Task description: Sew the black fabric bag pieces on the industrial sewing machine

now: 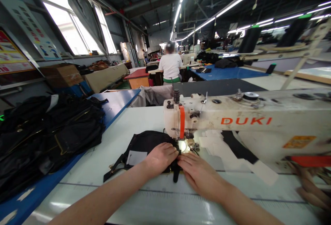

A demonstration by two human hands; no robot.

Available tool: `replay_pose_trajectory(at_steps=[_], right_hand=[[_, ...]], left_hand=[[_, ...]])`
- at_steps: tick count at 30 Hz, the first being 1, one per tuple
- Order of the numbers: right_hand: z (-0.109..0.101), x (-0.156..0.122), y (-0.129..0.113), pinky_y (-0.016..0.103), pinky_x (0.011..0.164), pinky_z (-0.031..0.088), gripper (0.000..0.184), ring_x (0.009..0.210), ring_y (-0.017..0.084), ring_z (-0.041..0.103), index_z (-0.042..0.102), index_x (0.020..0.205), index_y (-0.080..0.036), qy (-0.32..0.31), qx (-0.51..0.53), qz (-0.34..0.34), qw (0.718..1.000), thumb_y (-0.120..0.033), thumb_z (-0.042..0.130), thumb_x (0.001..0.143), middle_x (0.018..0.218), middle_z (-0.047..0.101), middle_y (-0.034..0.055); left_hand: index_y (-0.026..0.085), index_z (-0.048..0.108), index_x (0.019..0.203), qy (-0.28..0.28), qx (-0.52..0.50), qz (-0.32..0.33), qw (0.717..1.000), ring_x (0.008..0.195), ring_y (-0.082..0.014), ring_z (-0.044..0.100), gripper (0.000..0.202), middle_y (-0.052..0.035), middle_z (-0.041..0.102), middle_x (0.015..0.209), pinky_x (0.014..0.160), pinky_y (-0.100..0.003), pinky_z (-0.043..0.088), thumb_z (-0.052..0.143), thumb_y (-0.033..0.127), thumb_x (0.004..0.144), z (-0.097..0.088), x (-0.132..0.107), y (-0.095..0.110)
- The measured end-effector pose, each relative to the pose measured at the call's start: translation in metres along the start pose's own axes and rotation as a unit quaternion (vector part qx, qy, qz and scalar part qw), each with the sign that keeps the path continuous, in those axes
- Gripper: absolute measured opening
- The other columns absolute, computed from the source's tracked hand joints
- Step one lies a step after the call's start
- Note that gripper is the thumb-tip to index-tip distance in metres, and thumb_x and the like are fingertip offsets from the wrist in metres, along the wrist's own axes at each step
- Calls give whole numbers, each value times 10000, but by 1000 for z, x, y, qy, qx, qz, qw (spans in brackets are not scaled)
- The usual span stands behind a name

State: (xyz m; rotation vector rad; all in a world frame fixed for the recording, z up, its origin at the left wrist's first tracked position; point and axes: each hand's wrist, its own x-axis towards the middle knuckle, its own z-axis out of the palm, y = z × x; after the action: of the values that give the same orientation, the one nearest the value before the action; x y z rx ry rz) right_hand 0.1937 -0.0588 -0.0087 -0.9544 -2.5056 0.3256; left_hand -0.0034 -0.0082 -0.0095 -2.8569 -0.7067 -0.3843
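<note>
A black fabric piece (147,140) with a strap at its left end and a pale rectangular patch (136,158) lies under the head of a sewing machine (207,113). My left hand (161,156) rests on its right part, fingers bent and closed on the cloth. Just beside it, my right hand (195,168) grips the fabric's right edge with its fingers together, close to the lit needle area (182,145). Both sets of fingertips nearly meet below the presser foot, which they partly hide. A narrow black tab (176,176) hangs toward me between the hands.
A heap of black fabric goods (49,139) covers the blue table at left. White paper pieces (219,152) and a black strip (239,147) lie beneath the machine arm. Ruler markings (152,194) run along the worktop's front. A person in a white shirt (170,64) stands farther back.
</note>
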Motion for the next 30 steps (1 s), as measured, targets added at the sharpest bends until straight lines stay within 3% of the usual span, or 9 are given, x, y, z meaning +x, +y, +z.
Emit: replay_pose_trajectory(at_steps=[4,10,16,30], right_hand=[[2,-1,2,416,1024,371,330,1100,220,518,587,1117,-167,3,-4,-5,1000,-88,468,820,1127,629,89],[3,-2,2,415,1029,370,338,1108,231,514,594,1125,-159,6,-11,-5,1000,-92,466,820,1164,618,94],[5,-5,2,424,926,443,303,1007,239,545,623,1069,-176,32,-25,11,999,-96,452,833,1028,651,99],[2,-4,2,397,862,421,256,913,227,489,617,1001,-192,9,9,40,999,-87,448,840,917,599,65]], left_hand=[[147,597,1035,1,-17,-7,1000,960,-186,572,204,-87,644,991,851,-342,466,425,196,936,-2,-5,-2],[118,595,998,-2,31,-5,999,1041,-221,534,188,-105,623,1084,885,-378,438,424,158,931,0,-5,0],[132,583,1008,0,-5,-8,1000,974,-197,568,183,-91,639,969,874,-356,454,415,154,937,-1,-4,1],[134,572,1091,12,-31,-25,999,1011,-200,572,211,-88,640,1060,915,-367,446,438,154,929,-2,-7,2]])
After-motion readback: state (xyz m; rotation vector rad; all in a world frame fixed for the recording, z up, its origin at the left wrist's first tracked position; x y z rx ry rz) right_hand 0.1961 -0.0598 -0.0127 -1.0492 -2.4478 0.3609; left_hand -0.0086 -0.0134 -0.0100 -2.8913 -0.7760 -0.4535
